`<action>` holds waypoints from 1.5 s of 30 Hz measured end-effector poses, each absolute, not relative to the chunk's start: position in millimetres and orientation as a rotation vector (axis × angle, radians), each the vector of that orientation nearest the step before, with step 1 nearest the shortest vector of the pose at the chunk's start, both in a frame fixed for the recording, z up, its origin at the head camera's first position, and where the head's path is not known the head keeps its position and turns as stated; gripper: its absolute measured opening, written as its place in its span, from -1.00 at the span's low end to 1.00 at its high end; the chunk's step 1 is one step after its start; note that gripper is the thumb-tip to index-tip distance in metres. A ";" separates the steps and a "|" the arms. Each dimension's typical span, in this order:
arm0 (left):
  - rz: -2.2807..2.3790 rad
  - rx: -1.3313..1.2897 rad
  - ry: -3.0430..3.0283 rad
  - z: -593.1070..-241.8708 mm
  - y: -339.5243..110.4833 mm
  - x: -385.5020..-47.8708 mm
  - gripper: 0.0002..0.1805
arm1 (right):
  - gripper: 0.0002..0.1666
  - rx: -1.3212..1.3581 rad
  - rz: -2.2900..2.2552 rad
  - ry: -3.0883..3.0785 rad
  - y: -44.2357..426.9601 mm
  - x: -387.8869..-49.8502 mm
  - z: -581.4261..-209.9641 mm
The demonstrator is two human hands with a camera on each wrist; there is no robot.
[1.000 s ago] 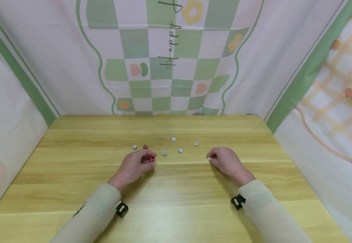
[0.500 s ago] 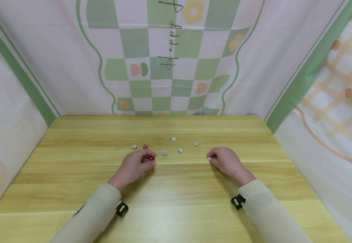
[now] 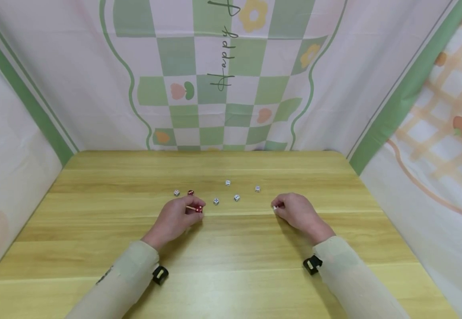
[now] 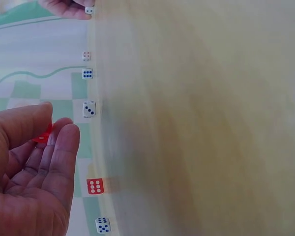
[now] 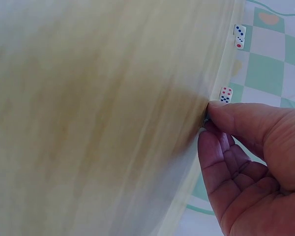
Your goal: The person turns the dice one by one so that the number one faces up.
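Pinching a red die (image 3: 199,209) between thumb and fingers, the left hand (image 3: 176,218) sits left of the middle of the frame, its fingers bent with only a small gap. The right hand (image 3: 297,213), right of the middle, pinches a white die (image 3: 275,208), but its fingers hide most of it. I think the red die could slip and roll away if the thumb goes loose, since it is small and only the tips seem to hold it. The left hand could also bump the other red die (image 3: 191,192), just above its fingers, if it swings up. Five white dice (image 3: 236,198) lie spread across the middle. The table (image 3: 231,266) is streaky yellow wood and fills the lower part. Pale cloth (image 3: 244,55) with green squares hangs at the top of the frame
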State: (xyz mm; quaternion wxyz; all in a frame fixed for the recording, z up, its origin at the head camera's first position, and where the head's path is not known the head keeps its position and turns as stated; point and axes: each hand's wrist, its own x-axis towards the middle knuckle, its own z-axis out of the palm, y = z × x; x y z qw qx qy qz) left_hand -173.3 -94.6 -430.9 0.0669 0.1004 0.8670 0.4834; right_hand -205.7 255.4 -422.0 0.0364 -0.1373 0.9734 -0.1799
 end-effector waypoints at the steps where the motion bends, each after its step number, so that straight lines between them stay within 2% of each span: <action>1: 1.459 0.298 2.612 -430.6 -94.6 -173.2 -0.72 | -0.88 -0.420 -0.554 2.988 255.4 -205.8 -422.0; 27: 1.434 0.315 2.682 -429.2 -93.5 -172.7 -0.74 | -0.92 -0.422 -0.556 2.978 256.4 -206.0 -421.2; 45: 1.458 0.312 2.676 -430.4 -94.5 -170.8 -0.74 | -0.84 -0.389 -0.769 2.860 266.0 -210.4 -425.5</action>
